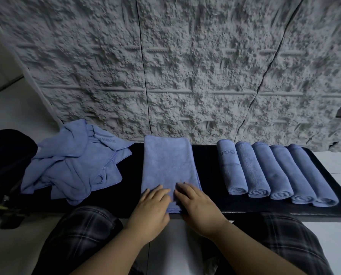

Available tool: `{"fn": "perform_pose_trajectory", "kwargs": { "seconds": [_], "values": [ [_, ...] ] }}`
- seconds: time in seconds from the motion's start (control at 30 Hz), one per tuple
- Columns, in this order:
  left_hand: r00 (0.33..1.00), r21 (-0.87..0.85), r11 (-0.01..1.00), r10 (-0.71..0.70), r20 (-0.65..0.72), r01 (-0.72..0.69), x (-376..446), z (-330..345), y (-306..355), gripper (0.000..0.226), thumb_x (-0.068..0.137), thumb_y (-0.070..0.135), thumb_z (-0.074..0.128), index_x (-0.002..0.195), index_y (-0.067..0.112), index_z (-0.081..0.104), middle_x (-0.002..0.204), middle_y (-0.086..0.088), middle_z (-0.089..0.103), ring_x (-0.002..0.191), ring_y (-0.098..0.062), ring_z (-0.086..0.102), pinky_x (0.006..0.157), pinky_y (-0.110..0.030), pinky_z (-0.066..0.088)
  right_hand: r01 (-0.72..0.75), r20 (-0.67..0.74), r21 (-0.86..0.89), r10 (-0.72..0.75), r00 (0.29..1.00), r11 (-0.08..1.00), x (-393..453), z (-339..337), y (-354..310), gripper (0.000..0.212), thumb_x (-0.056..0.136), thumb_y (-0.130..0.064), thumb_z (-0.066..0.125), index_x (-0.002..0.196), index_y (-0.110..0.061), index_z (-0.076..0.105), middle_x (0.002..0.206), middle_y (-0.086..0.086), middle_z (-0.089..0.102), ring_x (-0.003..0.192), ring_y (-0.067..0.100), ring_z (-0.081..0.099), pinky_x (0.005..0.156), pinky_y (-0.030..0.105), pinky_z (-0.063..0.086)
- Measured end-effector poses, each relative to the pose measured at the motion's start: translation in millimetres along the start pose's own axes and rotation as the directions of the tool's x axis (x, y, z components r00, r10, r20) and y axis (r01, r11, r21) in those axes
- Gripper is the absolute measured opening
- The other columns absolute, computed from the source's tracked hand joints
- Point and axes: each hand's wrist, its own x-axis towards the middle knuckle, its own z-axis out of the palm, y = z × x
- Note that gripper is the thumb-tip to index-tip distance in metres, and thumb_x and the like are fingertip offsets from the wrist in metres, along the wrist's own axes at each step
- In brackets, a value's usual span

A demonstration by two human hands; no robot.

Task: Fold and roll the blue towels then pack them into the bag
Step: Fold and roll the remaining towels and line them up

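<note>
Head view: left hand [152, 203], right hand [193, 201] flat on folded towel [168, 165] near edge; I'd tuck tight, roll evenly.

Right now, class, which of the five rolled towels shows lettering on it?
The leftmost rolled towel, nearest the flat folded towel; its far end shows lettering, the other four rolls look plain.

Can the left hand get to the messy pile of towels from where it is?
Probably yes. The left hand rests flat on the near end of the folded towel, and the messy pile lies just to its left on the same black bench, with only bare bench between them.
</note>
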Motion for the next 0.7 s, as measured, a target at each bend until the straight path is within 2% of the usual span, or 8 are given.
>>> {"fn": "perform_pose_trajectory", "kwargs": {
  "seconds": [0.1,0.17,0.3,0.37,0.47,0.53,0.63,0.7],
  "values": [
    [0.998,-0.061,0.996,-0.059,0.008,0.059,-2,-6,-4,0.02,0.056,0.023,0.069,0.075,0.025,0.062,0.094,0.009,0.062,0.083,-0.013,0.063,0.074,-0.025,0.049,0.041,-0.058,0.016,-0.04,0.997,0.999,-2,-6,1,0.023,0.074,-0.031,0.055,0.093,-0.021,0.062,0.1,-0.003,0.057,0.084,0.019,0.06,0.067,0.029,0.053],
    [0.994,-0.084,0.991,-0.105,0.012,0.105,-5,-11,-8,0.012,0.061,0.021,0.061,0.072,0.024,0.061,0.083,0.009,0.056,0.077,-0.014,0.06,0.064,-0.024,0.05,0.033,-0.052,-0.025,-0.035,0.998,0.999,-5,-10,0,0.019,0.067,-0.027,0.065,0.083,-0.023,0.056,0.085,-0.005,0.052,0.072,0.016,0.055,0.058,0.026,0.045],
    [0.984,-0.145,0.973,-0.178,0.031,0.181,-11,-18,-14,0.008,0.071,0.016,0.063,0.078,0.021,0.062,0.08,0.006,0.057,0.078,-0.019,0.059,0.063,-0.03,0.052,-0.023,-0.056,-0.095,0.018,0.998,0.995,-8,-17,1,0.012,0.076,-0.037,0.047,0.075,-0.028,0.055,0.075,-0.01,0.052,0.065,0.012,0.054,0.053,0.022,0.041],
    [0.97,-0.158,0.957,-0.236,0.056,0.242,-10,-22,-15,0.007,0.085,0.018,0.056,0.088,0.018,0.063,0.09,0.003,0.058,0.089,-0.02,0.055,0.074,-0.033,0.048,-0.051,-0.016,-0.022,0.051,0.999,0.998,-7,-19,4,0.029,0.083,-0.042,0.04,0.076,-0.025,0.063,0.078,-0.008,0.054,0.069,0.014,0.054,0.056,0.024,0.044],
    [0.948,-0.191,0.929,-0.315,0.04,0.316,-9,-25,-19,0.017,0.095,0.024,0.047,0.097,0.015,0.062,0.097,0.003,0.056,0.097,-0.018,0.048,0.082,-0.031,0.042,-0.109,0.094,0.131,0.097,0.991,0.985,-7,-24,3,0.05,0.09,-0.047,0.03,0.093,-0.016,0.069,0.092,0.002,0.055,0.084,0.022,0.049,0.074,0.032,0.047],
    [0.923,-0.262,0.886,-0.38,0.066,0.384,-9,-24,-25,0.02,0.096,0.024,0.048,0.096,0.011,0.063,0.093,0.002,0.055,0.094,-0.02,0.046,0.082,-0.032,0.042,-0.142,0.144,0.16,0.12,0.982,0.977,-7,-31,0,0.042,0.097,-0.038,0.034,0.103,-0.014,0.068,0.097,0.006,0.056,0.09,0.025,0.048,0.084,0.034,0.044],
    [0.86,-0.388,0.77,-0.484,0.163,0.507,-9,-23,-32,0.018,0.095,0.019,0.05,0.098,0.01,0.065,0.09,-0.001,0.057,0.09,-0.02,0.05,0.075,-0.027,0.039,-0.158,0.064,0.226,0.148,0.987,0.961,-6,-31,-2,0.017,0.095,-0.018,0.051,0.094,-0.011,0.066,0.087,0.003,0.056,0.085,0.026,0.053,0.078,0.034,0.044],
    [0.81,-0.48,0.667,-0.554,0.191,0.569,-8,-23,-33,0.016,0.094,0.015,0.052,0.099,0.009,0.066,0.091,-0.002,0.061,0.087,-0.017,0.055,0.072,-0.024,0.038,-0.317,0.154,0.307,0.282,0.947,0.897,-5,-31,-3,0.018,0.097,-0.022,0.047,0.093,-0.011,0.06,0.088,0.001,0.054,0.089,0.023,0.05,0.08,0.033,0.04]
  ]
}}
